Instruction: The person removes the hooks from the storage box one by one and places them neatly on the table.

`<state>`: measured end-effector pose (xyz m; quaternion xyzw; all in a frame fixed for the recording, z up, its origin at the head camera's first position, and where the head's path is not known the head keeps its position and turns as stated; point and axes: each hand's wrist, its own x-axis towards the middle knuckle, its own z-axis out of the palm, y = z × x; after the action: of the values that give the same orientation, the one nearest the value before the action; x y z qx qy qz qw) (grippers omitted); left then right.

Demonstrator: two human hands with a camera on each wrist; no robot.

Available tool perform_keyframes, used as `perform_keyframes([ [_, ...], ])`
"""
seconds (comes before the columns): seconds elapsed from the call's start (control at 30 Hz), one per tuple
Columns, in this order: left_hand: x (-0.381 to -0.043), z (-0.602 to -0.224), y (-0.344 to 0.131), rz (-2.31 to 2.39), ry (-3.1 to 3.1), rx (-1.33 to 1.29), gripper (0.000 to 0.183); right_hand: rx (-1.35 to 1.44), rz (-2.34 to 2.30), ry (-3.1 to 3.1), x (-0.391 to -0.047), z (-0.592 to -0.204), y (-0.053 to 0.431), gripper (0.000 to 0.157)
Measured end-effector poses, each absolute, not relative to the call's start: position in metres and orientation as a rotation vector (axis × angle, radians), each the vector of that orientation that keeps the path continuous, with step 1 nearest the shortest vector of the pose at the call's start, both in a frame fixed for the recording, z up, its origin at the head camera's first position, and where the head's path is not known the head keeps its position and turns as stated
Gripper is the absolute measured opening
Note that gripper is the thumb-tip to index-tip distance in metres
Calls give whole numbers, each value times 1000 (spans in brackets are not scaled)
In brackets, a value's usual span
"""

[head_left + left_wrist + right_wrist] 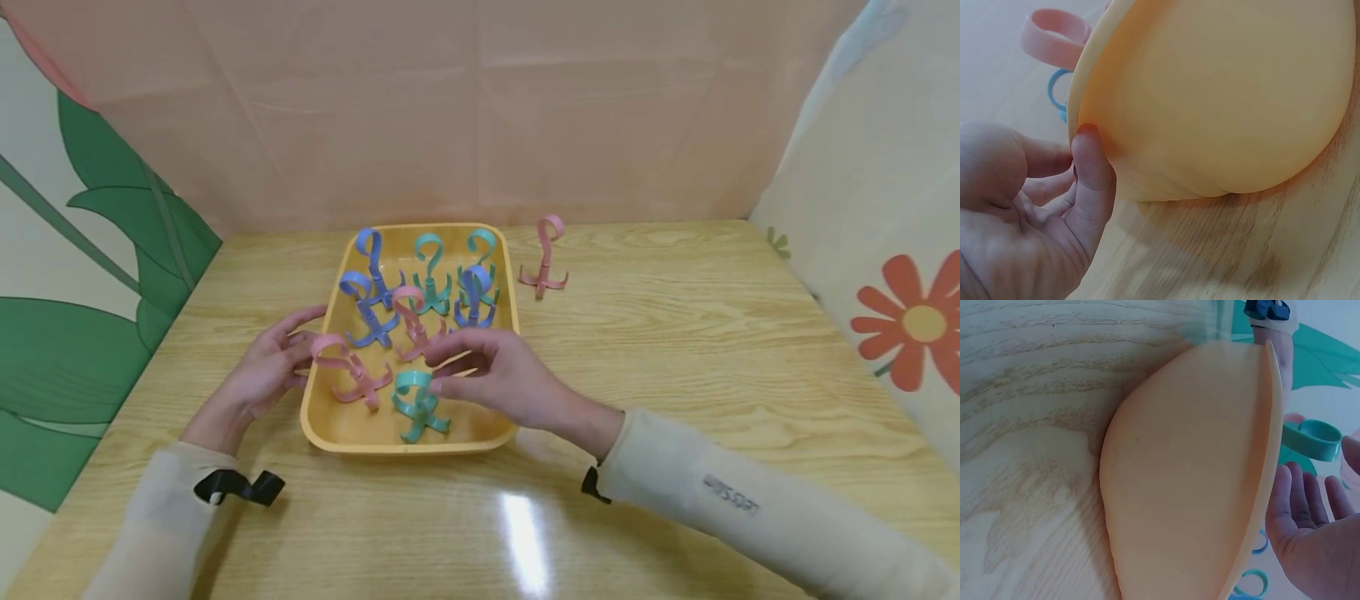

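Note:
A yellow plastic tray point(352, 437) holds several plastic hooks, each with a curled top and a pronged base. The left hand point(273, 362) is at the tray's left side. In the left wrist view, its fingertips point(1088, 140) touch the outer wall just under the rim. Over the front right part of the tray is the right hand point(502, 375), thumb and fingers apart. Its fingertips are right by the curled top of a teal hook point(412, 381). A pink hook point(363, 383) lies left of that one, and another pink hook point(416, 325) is behind it.
Blue hooks point(375, 329) and more teal hooks point(430, 283) fill the tray's rear half. Outside, a pink hook point(543, 267) stands on the wooden table point(675, 333) right of the tray's back corner. A pinkish cloth wall point(480, 125) rises behind the table.

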<state>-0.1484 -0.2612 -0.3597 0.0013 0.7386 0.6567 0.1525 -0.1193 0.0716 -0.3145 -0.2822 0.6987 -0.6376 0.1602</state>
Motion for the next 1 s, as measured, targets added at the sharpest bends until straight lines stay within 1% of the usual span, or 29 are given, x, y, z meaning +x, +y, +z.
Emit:
perform_keyframes([
  [0.53,-153,-362,-260,1915,2081,24,56,-843,-1809,1968,-119,-322,66,20],
  [1.0,-149,-363,-262,1937,2066,18,56,-819,-1788,2014,-117,-321,66,19],
])
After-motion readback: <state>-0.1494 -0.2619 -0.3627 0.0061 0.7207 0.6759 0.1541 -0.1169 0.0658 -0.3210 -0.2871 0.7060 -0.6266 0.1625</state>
